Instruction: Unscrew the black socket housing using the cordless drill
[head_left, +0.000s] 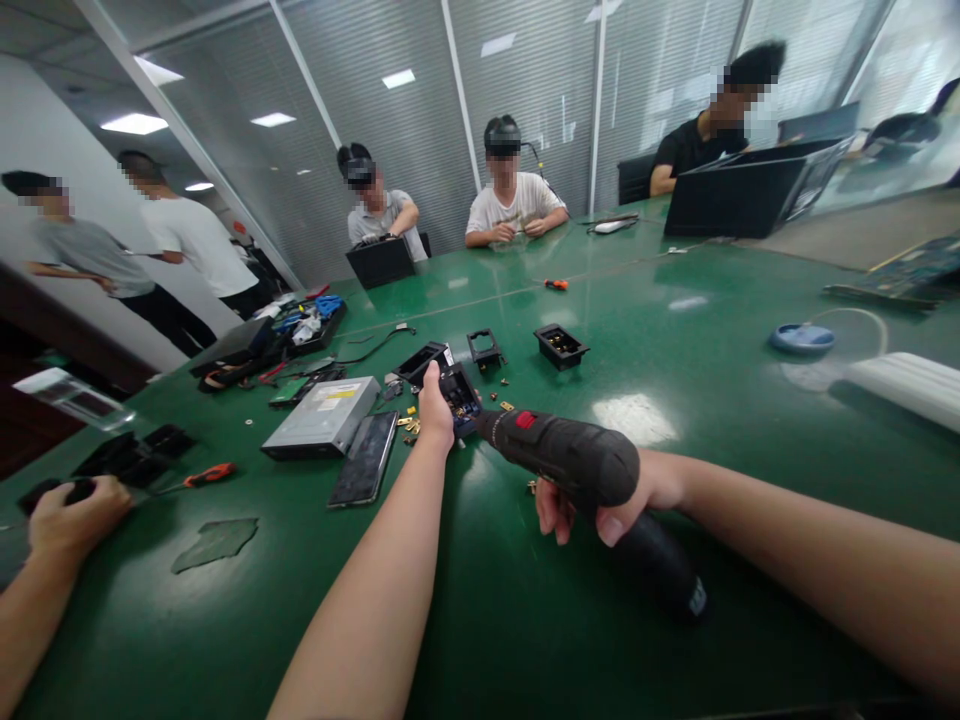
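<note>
From the head view, I can see the right hand point(637, 492) wrapped around the grip of a black power drill point(559, 455), its nose pointing at the left hand. That left hand point(435, 405) pinches an open black housing point(459, 392) on the green table point(495, 630), thumb up along its near side; whether the bit touches it, I can't tell. Brass pieces point(411, 424) lie just left of the left hand, a silver disc drive point(322, 415) and a dark phone point(364, 460) farther left. Beyond its fingers sits a black frame point(485, 348).
</note>
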